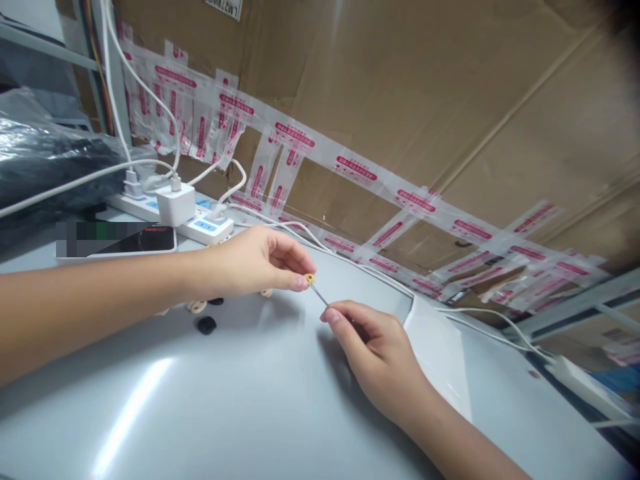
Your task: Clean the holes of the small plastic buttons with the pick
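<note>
Between the thumb and fingers of my left hand point(260, 263) is a small yellowish bead-like piece point(310, 278) with a dark hole. My right hand point(373, 347) pinches a thin metal needle-like rod point(321, 296), and its far tip meets the piece at or in the hole; which, I cannot tell. Both hands are held above the table. Beneath my left forearm lie a black rounded piece point(207, 325), a second black piece point(215, 301) and a cream piece with holes point(197, 307). Another cream piece point(267, 293) sits below my left hand, partly hidden.
A white power strip point(207, 227) with a white plug adapter point(176, 203) and cables stands at the back left, near a dark-screened device point(135, 241). A white sheet point(440, 353) lies right of my right hand. Taped cardboard point(360, 167) rises behind the grey table point(225, 413).
</note>
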A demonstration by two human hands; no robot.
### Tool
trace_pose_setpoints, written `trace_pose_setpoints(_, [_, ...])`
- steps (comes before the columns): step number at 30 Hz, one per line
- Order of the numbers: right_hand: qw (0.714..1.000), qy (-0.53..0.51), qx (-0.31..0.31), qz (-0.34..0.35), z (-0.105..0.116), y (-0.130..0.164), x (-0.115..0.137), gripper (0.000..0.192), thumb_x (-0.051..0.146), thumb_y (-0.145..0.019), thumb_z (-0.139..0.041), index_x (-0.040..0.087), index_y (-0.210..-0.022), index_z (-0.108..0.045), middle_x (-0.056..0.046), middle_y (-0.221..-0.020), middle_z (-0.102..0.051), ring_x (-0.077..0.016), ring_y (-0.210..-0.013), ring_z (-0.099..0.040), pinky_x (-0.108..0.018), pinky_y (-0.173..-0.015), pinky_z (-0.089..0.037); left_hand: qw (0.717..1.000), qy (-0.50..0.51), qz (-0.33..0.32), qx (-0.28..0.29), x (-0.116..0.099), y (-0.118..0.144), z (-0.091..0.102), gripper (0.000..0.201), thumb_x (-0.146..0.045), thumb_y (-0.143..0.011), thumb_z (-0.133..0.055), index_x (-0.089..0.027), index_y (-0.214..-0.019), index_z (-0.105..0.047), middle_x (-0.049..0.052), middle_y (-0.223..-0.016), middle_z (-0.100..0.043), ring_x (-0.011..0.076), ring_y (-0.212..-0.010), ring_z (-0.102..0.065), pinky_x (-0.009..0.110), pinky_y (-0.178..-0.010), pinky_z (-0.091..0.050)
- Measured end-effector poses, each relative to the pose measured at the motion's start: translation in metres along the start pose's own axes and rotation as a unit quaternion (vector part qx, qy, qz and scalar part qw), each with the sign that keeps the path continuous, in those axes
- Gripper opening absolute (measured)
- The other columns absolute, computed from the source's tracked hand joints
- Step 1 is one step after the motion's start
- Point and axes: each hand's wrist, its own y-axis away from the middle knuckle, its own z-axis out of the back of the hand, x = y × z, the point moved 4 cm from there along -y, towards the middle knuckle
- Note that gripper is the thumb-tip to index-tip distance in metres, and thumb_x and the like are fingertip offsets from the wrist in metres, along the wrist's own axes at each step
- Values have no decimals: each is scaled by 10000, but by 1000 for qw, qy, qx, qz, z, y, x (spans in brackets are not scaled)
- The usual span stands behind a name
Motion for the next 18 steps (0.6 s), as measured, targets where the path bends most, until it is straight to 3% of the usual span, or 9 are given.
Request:
trace_pose_setpoints(10, [981,142,-45,124,6,3,10,270,205,-980,-479,183,-769,-646,3,-631,-539,-129,-563,-474,-268,-572,-372,999,1,-29,-29,2,-1,-10,154,-228,-716,-790,-186,-824,-688,-2,-810,-745,149,-778,-700,299,-772,-563])
trace_pose_setpoints(18, [898,367,-104,219,5,14,18,238,136,-927,-482,165,-808,-687,7,-601,-490,-125,-462,-384,-295,-454,-236,995,-66,-19,-67,-1,2,-14,127,-246,-735,-749,-174,-805,-671,18,-790,-746,178,-780,-709,323,-760,-566])
